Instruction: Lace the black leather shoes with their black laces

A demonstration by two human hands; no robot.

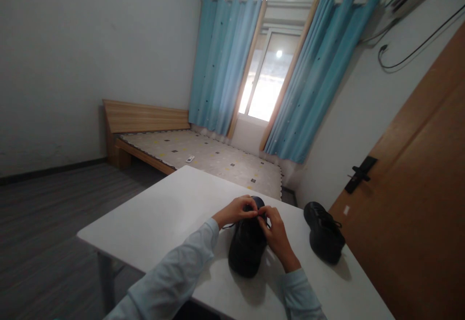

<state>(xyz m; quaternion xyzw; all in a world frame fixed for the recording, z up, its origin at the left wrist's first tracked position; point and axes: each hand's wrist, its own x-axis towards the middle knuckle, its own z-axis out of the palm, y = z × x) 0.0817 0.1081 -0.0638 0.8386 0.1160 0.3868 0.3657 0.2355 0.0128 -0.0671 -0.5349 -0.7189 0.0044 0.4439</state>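
A black shoe (247,248) lies on the white table (163,223) right in front of me. My left hand (236,211) pinches the black lace at the far end of the shoe, from its left side. Opposite it, my right hand (276,235) grips the lace from the right, and the fingertips of both hands nearly meet above the shoe. A loose bit of lace trails off to the left of the shoe. A second black shoe (324,238) rests apart on the table's right side, untouched.
A wooden door (417,204) with a black handle (359,174) stands close to the table's right edge. Beyond the table is a wooden bed with a patterned mattress (203,158), and blue curtains (225,68) frame a bright window. Grey floor lies to the left.
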